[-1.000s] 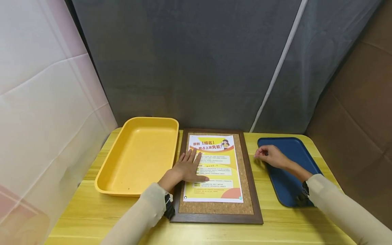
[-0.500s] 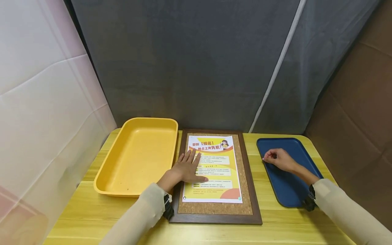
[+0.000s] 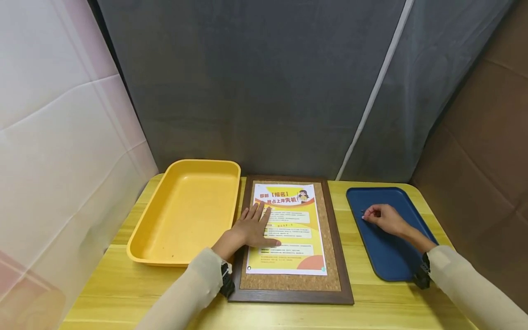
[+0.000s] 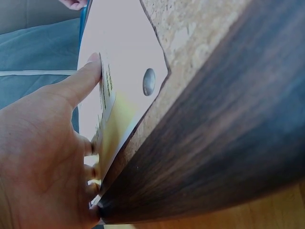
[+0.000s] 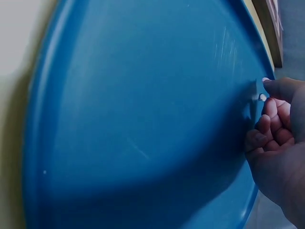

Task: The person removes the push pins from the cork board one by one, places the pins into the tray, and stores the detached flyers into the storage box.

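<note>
My left hand (image 3: 250, 229) lies flat with spread fingers on a yellow and white printed sheet (image 3: 288, 266), which lies on a brown-framed cork board (image 3: 290, 282). A silver thumbtack (image 4: 149, 82) sits at the sheet's lower left corner, and a teal one (image 3: 323, 269) at its lower right. My right hand (image 3: 386, 220) is low over the blue tray (image 3: 392, 256), thumb and fingers bent. In the right wrist view a tiny pale, shiny piece (image 5: 262, 97) shows right at its fingertips; I cannot tell whether they pinch it.
On the board's left stands a deep yellow tray (image 3: 185, 211), close to the frame. The wooden table (image 3: 165, 293) runs beneath everything. A dark grey cloth (image 3: 255, 91) closes off the back, with a pale sheet at the left and brown cloth at the right.
My right hand has moved from the blue tray's left edge to the right and a little nearer, in over the tray. My left hand has stayed on the sheet.
</note>
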Available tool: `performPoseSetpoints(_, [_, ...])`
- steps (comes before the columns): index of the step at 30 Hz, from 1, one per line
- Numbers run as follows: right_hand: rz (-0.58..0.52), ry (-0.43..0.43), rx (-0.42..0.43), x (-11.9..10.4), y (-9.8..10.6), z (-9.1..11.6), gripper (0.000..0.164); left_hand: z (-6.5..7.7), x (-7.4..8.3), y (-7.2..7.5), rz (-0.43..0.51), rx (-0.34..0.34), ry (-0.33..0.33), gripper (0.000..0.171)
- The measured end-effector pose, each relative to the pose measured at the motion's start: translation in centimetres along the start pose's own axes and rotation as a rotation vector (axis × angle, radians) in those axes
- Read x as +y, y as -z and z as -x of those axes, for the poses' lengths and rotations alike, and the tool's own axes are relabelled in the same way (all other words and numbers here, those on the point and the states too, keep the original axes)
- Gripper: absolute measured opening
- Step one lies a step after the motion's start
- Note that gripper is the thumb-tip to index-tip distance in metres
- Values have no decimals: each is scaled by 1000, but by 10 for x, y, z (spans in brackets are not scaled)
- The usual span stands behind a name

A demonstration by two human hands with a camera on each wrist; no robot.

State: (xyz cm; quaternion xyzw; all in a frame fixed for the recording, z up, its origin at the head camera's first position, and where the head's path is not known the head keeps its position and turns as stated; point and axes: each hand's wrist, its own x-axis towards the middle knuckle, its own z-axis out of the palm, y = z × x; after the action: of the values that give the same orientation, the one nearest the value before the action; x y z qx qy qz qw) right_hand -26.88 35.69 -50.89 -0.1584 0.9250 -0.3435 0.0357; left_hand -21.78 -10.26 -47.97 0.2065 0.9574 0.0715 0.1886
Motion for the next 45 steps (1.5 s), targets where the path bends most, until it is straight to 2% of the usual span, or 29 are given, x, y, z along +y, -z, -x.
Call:
performPoseSetpoints(9, [13,-19,14,5,0,3,17,1,1,1,-2,-1,4,111])
performPoseSetpoints(22, [32,-54,29,7,-1,4,10,-1,2,0,-10,-7,5,111])
performPoseSetpoints(30, [26,-58,59,9,-1,5,9,-5,-1,-4,27,-5,-13,116])
performPoseSetpoints(35, [29,-42,65,6,0,5,8,0,4,3,-3,-4,8,112])
performPoseSetpoints(45, [25,6,54,-16,0,4,8,2,4,4,-10,-3,16,111])
